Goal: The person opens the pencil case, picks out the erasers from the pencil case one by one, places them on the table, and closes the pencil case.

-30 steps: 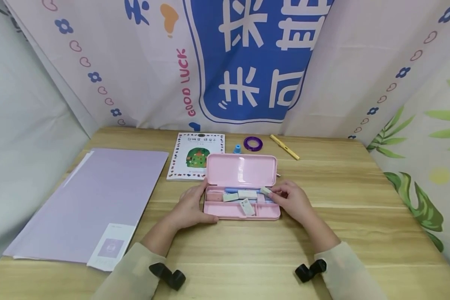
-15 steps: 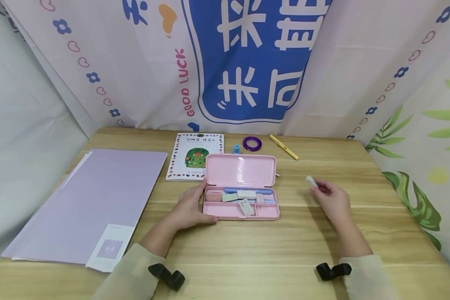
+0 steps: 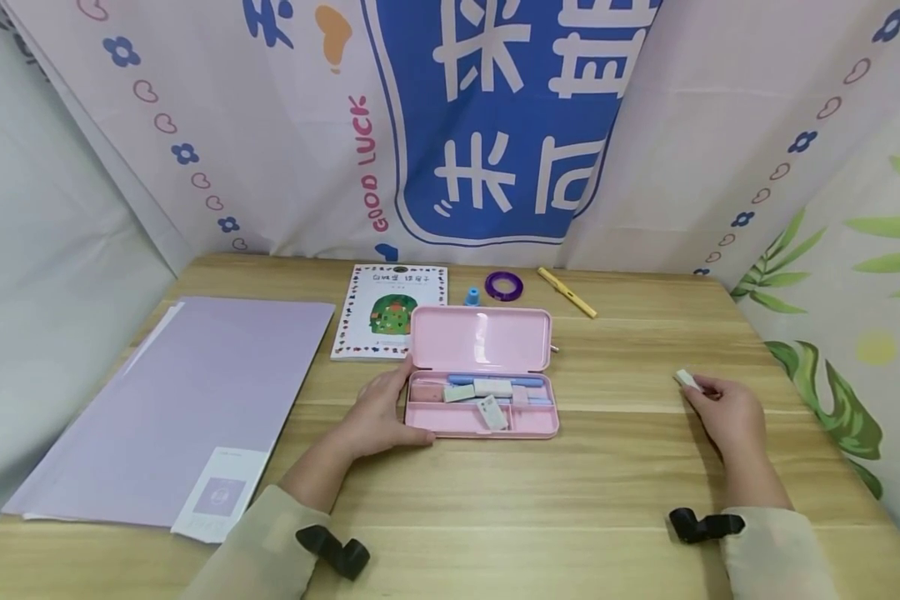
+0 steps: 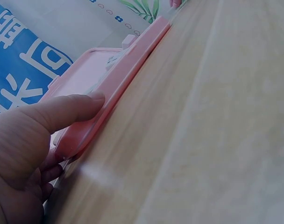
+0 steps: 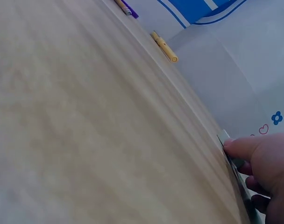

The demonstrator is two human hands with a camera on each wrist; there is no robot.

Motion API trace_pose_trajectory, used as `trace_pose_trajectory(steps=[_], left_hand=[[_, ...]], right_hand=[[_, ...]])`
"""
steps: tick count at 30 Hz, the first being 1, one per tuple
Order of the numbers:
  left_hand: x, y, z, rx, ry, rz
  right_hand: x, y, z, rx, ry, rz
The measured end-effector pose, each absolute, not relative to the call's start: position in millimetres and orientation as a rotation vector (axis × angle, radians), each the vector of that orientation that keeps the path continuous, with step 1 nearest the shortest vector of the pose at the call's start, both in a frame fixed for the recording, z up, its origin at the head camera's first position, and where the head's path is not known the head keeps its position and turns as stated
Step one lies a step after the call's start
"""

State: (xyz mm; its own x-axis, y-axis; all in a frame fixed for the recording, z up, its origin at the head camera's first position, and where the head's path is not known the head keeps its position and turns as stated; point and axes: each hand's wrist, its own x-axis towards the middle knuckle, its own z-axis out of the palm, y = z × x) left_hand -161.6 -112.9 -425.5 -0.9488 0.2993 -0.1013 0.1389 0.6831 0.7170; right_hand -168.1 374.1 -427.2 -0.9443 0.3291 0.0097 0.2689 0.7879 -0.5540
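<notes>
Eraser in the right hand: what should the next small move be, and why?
Probably set the eraser down on the table and release it: the right hand pinches it at or just above the surface, away from the open pencil case, whose left end the left hand holds.

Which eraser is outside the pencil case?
The whitish eraser pinched in the right hand; the other erasers lie in the open pink pencil case.
</notes>
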Motion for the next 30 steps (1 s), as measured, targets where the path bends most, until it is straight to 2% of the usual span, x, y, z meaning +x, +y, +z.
trace_pose_trajectory(steps=[9, 13, 22, 30], left_hand=[[-163.8, -113.2, -425.7, 0.380, 2.694, 1.109], [-163.3, -113.3, -425.4, 0.370, 2.692, 1.111], [-161.7, -114.0, -428.0, 0.380, 2.695, 1.121], [-161.5, -113.5, -429.0, 0.409, 2.700, 1.123]], right_hand=[[-165.6, 362.9, -421.9, -0.464, -2.827, 0.974], [-162.2, 326.7, -414.7, -0.339, -2.752, 1.015], [-150.6, 221.7, -416.5, 0.150, -2.717, 1.001], [-147.2, 179.3, -419.9, 0.214, -2.865, 0.856]])
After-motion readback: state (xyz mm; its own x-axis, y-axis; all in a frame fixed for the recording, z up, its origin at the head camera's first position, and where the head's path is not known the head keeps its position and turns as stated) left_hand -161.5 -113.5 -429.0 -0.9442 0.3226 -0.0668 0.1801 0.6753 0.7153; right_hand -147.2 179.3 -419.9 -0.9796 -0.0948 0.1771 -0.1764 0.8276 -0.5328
